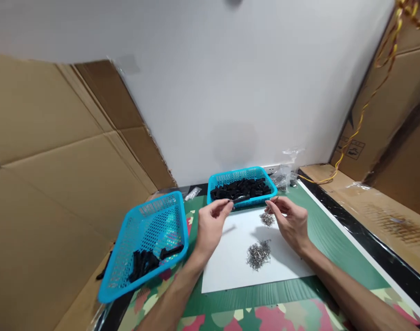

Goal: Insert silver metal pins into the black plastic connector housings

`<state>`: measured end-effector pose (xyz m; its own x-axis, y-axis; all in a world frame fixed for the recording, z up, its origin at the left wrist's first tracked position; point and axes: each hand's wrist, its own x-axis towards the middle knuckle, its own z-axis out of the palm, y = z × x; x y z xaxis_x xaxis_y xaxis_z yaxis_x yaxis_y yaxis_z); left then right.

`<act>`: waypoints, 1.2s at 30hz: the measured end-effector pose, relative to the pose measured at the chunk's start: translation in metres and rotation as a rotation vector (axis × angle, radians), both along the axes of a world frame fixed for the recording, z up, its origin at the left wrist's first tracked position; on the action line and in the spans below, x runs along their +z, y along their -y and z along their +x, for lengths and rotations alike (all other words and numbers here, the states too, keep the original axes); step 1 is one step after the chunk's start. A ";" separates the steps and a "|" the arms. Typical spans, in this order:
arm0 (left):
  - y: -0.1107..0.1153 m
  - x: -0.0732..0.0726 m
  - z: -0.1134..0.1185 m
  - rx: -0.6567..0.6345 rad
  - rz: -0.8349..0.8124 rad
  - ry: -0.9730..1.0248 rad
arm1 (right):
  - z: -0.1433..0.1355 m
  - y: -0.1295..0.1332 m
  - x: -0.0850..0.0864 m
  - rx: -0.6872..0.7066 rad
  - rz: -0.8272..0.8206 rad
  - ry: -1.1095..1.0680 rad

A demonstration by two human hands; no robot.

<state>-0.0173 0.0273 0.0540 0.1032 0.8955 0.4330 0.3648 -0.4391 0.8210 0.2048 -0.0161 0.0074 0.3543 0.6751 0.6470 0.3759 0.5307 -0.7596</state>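
Observation:
My left hand (210,225) pinches one end of a slim black piece (241,199), which points right over the near rim of the back basket. Opposite it, my right hand (290,220) has thumb and forefinger closed together; what they hold is too small to name. Both hands are raised above a white sheet (227,264). On that sheet lie a larger pile of small shiny metal parts (258,255) and a smaller metal pile (267,219), just below my right fingertips.
Many black pieces (239,188) fill a blue basket (242,174) at the back. A second blue basket (118,257) on the left holds several black pieces (144,264). Clear plastic bags (284,177) lie by the wall. Cardboard (58,174) stands at the sides; a yellow cord (360,122) hangs right.

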 end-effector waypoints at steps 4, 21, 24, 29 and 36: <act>-0.039 0.056 0.010 0.255 0.216 -0.148 | 0.004 -0.003 -0.004 -0.017 0.084 0.083; -0.143 0.076 -0.008 0.028 -0.204 -1.194 | 0.012 -0.006 -0.007 -0.108 0.149 0.175; -0.144 0.069 -0.016 -0.034 -0.206 -1.178 | 0.014 -0.005 -0.006 -0.111 0.144 0.186; -0.134 0.072 -0.036 -0.098 -0.176 -1.060 | 0.020 0.001 -0.006 -0.136 0.139 0.245; -0.097 0.098 -0.120 -0.143 -0.276 -1.037 | 0.031 0.004 -0.010 -0.230 0.179 0.439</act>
<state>-0.1372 0.1246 0.1517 0.4146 0.8992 -0.1401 0.8986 -0.3803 0.2187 0.2360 -0.0199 -0.0024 0.1501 0.4773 0.8658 0.7602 0.5042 -0.4097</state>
